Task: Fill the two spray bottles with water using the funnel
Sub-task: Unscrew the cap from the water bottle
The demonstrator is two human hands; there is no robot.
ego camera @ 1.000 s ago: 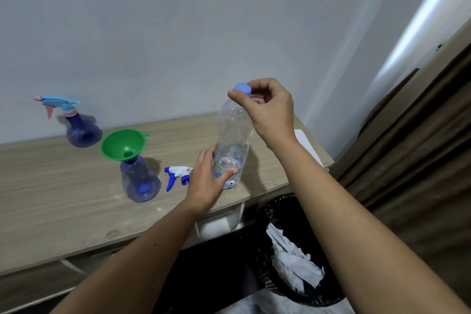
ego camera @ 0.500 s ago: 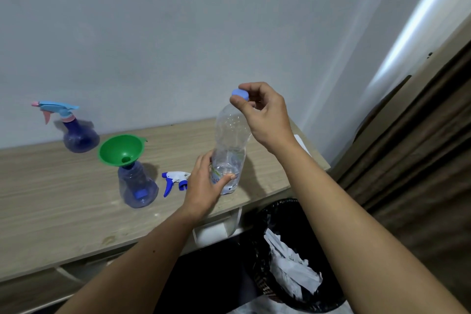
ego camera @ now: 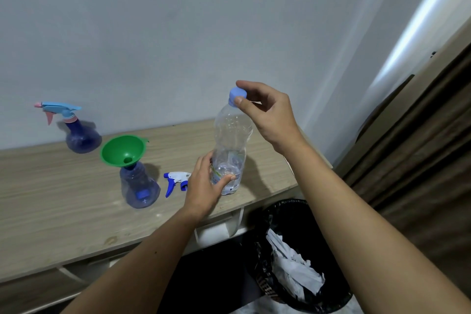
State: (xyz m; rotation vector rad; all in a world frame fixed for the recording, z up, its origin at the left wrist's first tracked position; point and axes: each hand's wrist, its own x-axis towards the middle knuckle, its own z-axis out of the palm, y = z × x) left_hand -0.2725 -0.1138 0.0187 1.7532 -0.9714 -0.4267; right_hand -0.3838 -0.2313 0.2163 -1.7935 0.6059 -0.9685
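Little changed since earlier frame: right hand (ego camera: 267,115) still pinches blue cap (ego camera: 237,95) atop water bottle (ego camera: 230,150), fingers re-set. Left hand (ego camera: 204,186) stays wrapped round bottle base on table (ego camera: 51,199). Green funnel (ego camera: 122,150) sits in open spray bottle (ego camera: 139,186); loose spray head (ego camera: 175,181) beside left hand; capped spray bottle (ego camera: 76,132) by wall. Bin (ego camera: 300,257) below.

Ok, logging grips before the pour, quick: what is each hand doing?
Left hand: closed around the lower part of the water bottle.
Right hand: fingertips pinching the bottle's blue cap.
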